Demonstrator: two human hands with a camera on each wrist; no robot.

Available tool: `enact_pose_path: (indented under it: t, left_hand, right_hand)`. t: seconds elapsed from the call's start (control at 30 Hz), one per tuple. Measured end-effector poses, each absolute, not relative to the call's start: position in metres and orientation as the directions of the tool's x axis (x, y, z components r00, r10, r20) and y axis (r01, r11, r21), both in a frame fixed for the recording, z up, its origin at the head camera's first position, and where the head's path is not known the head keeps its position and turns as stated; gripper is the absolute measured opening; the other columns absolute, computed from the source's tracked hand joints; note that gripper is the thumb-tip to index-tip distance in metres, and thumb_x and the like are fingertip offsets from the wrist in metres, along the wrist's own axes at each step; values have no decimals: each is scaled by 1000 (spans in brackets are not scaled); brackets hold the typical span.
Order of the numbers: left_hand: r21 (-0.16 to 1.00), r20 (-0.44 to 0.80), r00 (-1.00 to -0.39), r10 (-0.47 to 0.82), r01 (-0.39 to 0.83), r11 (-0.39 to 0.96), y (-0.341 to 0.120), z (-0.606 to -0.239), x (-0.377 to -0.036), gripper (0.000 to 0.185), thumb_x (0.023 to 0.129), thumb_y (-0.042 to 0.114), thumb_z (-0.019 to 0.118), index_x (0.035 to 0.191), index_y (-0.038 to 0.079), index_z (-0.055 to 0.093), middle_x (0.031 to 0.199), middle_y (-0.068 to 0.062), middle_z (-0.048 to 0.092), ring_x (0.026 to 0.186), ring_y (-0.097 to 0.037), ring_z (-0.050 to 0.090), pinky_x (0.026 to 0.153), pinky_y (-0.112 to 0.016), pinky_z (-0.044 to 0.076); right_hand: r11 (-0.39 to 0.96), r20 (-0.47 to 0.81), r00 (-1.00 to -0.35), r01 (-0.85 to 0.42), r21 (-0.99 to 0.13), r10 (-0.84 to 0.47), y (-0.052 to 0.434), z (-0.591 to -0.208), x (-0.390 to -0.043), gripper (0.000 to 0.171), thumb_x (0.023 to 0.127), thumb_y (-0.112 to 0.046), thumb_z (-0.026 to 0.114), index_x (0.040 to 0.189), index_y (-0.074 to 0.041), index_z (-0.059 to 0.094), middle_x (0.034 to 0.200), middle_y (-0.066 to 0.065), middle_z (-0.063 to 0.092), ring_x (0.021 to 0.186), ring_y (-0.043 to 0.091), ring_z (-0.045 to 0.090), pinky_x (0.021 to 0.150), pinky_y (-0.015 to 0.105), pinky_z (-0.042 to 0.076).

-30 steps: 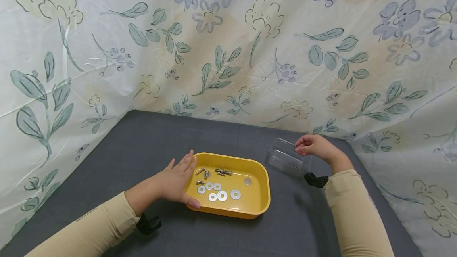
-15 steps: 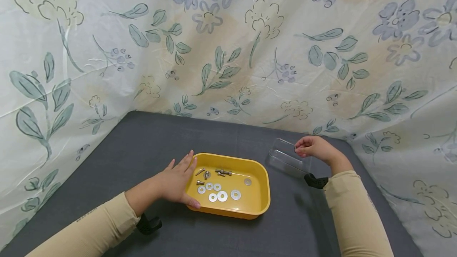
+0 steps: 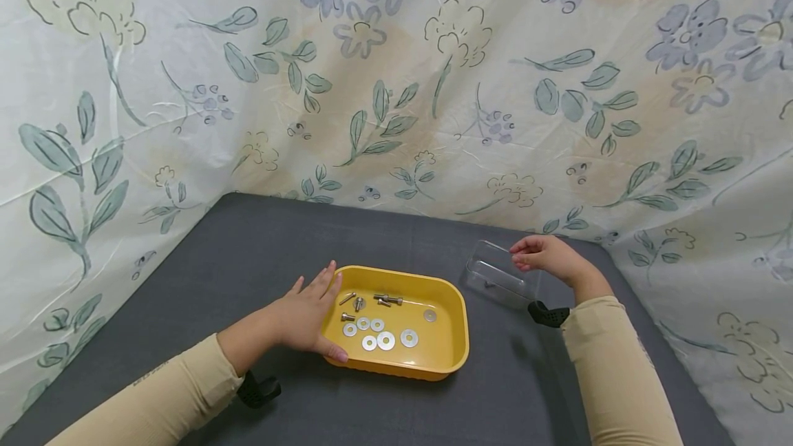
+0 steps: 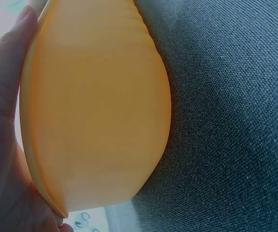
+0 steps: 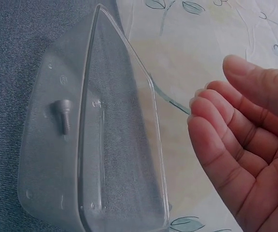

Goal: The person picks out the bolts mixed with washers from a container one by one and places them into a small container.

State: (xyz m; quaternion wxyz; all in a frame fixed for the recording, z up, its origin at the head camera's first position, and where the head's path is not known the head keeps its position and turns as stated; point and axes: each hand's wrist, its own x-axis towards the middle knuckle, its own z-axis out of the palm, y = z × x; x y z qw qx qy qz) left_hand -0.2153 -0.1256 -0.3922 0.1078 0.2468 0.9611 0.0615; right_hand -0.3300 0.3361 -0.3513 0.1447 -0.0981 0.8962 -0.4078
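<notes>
My left hand (image 3: 308, 310) lies with spread, straight fingers across the left end of a yellow tray (image 3: 441, 346), touching its rim. In the left wrist view, the thumb (image 4: 8, 72) runs along that rim. Several metal socket-head bolts (image 3: 387, 299) and flat washers (image 3: 385, 340) lie in the tray. At the right stands a clear plastic box (image 3: 495, 263) with one bolt (image 5: 63, 116) in it, seen through its wall in the right wrist view. Over the box's right side is my right hand (image 3: 548, 257), its fingers loosely bent and holding nothing.
A dark grey cloth (image 3: 297, 232) covers the table. Floral fabric (image 3: 396, 122) hangs behind and along both sides, close to the box. Each wrist wears a black strap mount (image 3: 257, 389).
A bolt now shows inside the clear box, where none showed before. My right fingertips have parted slightly over it. The left hand and the tray have stayed in place.
</notes>
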Motion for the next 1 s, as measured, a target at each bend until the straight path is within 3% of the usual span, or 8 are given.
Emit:
enact_pose_path:
  t: [0.43, 0.63, 1.0]
  left_hand:
    - [171, -177, -855, 487, 461, 871, -126, -394, -217, 135, 53, 89, 46, 146, 2, 3, 151, -14, -15, 139, -26, -3, 108, -53, 11]
    - [172, -186, -857, 481, 453, 875, -126, -393, -216, 135, 53, 89, 46, 146, 2, 3, 151, -12, -15, 139, -25, -3, 109, -50, 11]
    - [167, -196, -854, 482, 455, 875, -125, -392, -217, 136, 51, 90, 45, 146, 1, 4, 151, -15, -14, 139, -27, -2, 109, -50, 12]
  right_hand:
    - [663, -149, -935, -111, -740, -323, 317, -339, -327, 31, 89, -21, 60, 112, -1, 58, 98, 11, 63, 88, 20, 63, 81, 37, 51]
    - [665, -129, -925, -156, -730, -358, 297, -331, -323, 37, 85, -30, 65, 111, -3, 60, 100, 12, 62, 88, 21, 62, 83, 39, 49]
    - [600, -80, -865, -274, -752, -495, 253, -327, -317, 29, 84, -23, 67, 107, -6, 63, 99, 10, 63, 90, 27, 60, 83, 38, 49]
